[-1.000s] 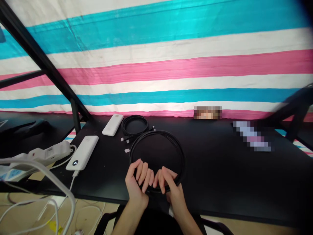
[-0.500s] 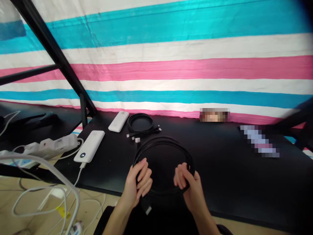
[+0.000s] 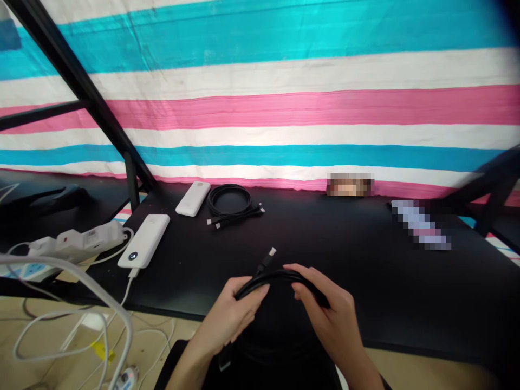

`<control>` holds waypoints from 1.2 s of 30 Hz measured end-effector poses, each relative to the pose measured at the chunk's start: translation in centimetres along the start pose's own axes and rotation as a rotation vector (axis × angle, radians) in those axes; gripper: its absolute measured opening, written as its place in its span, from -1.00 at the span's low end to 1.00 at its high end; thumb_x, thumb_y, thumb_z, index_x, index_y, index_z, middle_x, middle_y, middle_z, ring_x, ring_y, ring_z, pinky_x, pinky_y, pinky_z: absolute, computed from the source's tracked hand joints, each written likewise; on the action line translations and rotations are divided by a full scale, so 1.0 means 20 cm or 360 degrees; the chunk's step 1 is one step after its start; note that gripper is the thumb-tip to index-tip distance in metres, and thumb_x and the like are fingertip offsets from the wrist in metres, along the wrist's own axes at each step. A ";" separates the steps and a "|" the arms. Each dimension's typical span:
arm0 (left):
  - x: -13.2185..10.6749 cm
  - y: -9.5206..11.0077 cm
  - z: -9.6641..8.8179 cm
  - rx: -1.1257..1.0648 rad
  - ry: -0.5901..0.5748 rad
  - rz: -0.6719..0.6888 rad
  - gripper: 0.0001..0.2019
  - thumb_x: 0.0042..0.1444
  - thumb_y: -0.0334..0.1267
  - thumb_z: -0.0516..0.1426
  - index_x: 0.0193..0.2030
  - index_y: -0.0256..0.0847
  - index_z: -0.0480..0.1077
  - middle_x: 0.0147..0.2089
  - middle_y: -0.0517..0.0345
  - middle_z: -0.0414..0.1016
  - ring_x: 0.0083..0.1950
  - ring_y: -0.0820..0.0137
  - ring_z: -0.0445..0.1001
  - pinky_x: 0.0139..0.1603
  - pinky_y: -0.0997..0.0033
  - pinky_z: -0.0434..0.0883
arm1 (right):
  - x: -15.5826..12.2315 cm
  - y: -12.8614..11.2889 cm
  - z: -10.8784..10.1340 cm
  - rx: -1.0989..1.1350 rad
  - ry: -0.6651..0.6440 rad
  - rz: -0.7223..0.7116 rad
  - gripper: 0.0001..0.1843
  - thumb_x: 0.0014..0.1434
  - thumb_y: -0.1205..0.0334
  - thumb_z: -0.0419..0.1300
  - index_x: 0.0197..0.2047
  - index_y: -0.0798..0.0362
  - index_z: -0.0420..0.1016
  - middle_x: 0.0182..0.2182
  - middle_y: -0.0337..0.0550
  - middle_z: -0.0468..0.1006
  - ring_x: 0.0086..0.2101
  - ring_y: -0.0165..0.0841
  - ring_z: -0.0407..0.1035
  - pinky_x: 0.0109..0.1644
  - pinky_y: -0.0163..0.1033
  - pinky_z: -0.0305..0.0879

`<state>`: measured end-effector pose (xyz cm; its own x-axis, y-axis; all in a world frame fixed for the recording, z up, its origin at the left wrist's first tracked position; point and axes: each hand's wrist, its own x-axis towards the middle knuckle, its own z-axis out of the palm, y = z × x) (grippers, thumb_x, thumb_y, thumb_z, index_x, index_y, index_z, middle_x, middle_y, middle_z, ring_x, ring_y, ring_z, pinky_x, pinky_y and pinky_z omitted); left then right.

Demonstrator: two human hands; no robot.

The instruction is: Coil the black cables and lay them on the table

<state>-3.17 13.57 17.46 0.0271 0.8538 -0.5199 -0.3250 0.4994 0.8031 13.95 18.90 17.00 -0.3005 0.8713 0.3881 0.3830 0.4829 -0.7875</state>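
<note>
A black cable [image 3: 280, 275] lies bundled in a coil between my two hands, over the front edge of the table. My left hand [image 3: 233, 311] is closed round the left side of the coil. One connector [image 3: 267, 260] with a pale metal tip sticks up past that hand, pointing away from me. The other plug [image 3: 225, 360] hangs below my left hand, dim against dark clothing. On the right side, my right hand [image 3: 331, 300] pinches the coil between thumb and fingers. The lower part of the loop is hard to make out.
A second coil of black cables [image 3: 230, 200] lies at the back, beside a white power bank [image 3: 193, 198]. Nearer stands another white power bank [image 3: 144, 241] with a white cable plugged in. A power strip [image 3: 77, 238] is at left; a blurred-out item [image 3: 422, 225] at right.
The coil has tipped down and toward me, so its top edge sits lower. My right hand has turned over it, and the connector by my left hand now points up and right.
</note>
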 end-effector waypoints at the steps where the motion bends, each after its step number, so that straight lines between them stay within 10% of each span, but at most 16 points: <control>1: -0.01 0.00 0.00 0.0028 0.0112 0.0056 -0.56 -0.16 0.08 0.29 -0.28 -0.22 0.37 -0.72 0.45 0.15 -0.78 0.65 -0.08 -0.76 0.57 -0.19 | 0.00 0.00 0.00 0.0002 0.0020 -0.0020 -0.79 0.18 0.26 0.16 -0.14 -0.08 0.56 -0.32 -0.22 0.61 -0.50 -0.44 0.45 -0.43 -0.39 0.37; 6: -0.03 0.02 0.03 0.0259 0.0243 0.0302 -0.60 -0.16 -0.08 0.32 -0.18 -0.21 0.45 -0.48 0.25 0.40 -0.56 0.53 0.23 -0.62 0.56 0.10 | 0.00 -0.02 0.01 0.0043 -0.0030 -0.0044 -0.83 0.17 0.29 0.18 -0.18 -0.05 0.55 -0.28 -0.22 0.63 -0.29 -0.36 0.51 -0.20 -0.35 0.41; 13: 0.00 0.07 0.01 0.0548 -0.0084 0.0279 -0.69 -0.19 -0.11 0.33 -0.58 -0.28 0.34 -0.60 0.32 0.16 -0.53 0.55 0.13 -0.55 0.57 0.10 | 0.01 -0.07 0.04 0.0246 -0.0270 0.0080 -0.93 0.10 0.31 0.22 -0.35 0.01 0.55 -0.43 -0.24 0.59 -0.43 -0.40 0.47 -0.34 -0.39 0.36; 18: 0.00 0.05 0.01 0.0070 0.0229 0.0313 -0.63 -0.30 -0.11 0.38 -0.56 -0.28 0.32 -0.64 0.34 0.26 -0.62 0.63 0.16 -0.62 0.63 0.11 | 0.00 0.01 0.05 0.0435 -0.0108 0.0426 -0.76 0.03 0.18 0.27 -0.58 0.06 0.38 -0.68 -0.35 0.32 -0.66 -0.50 0.21 -0.59 -0.40 0.15; 25: 0.08 -0.01 0.10 -0.0769 0.0480 0.0479 -0.46 -0.30 -0.19 0.36 -0.69 -0.18 -0.04 -0.87 0.50 -0.10 -0.86 0.72 -0.12 -0.81 0.67 -0.05 | -0.03 0.10 0.06 0.1630 0.0040 0.0761 -0.39 0.10 -0.07 0.15 -0.73 -0.03 -0.12 -0.89 -0.51 -0.19 -0.84 -0.60 -0.26 -0.78 -0.41 -0.14; 32: 0.12 -0.09 0.15 -0.0949 0.0051 0.0293 -0.39 -0.23 -0.20 0.30 -0.79 -0.20 -0.15 -0.88 0.40 -0.09 -0.88 0.72 -0.08 -0.85 0.65 -0.12 | 0.02 0.17 0.04 0.1528 0.0282 0.0904 -0.36 0.05 0.05 0.25 -0.83 0.02 -0.05 -0.89 -0.44 -0.08 -0.81 -0.61 -0.15 -0.71 -0.39 -0.10; 36: 0.17 -0.10 0.16 -0.1160 0.0212 0.0272 -0.45 -0.12 -0.26 0.21 -0.78 -0.17 -0.16 -0.88 0.39 -0.07 -0.89 0.68 -0.07 -0.84 0.60 -0.11 | 0.01 0.21 0.03 0.1491 0.0075 0.0996 -0.54 0.06 0.03 0.23 -0.71 0.05 0.19 -0.83 -0.40 0.11 -0.73 -0.56 0.03 -0.61 -0.39 0.09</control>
<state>0.66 15.85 15.00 -0.1788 0.8625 -0.4734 -0.8580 0.0988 0.5041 14.97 21.09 13.54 -0.2446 0.9490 -0.1990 -0.3578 -0.2791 -0.8911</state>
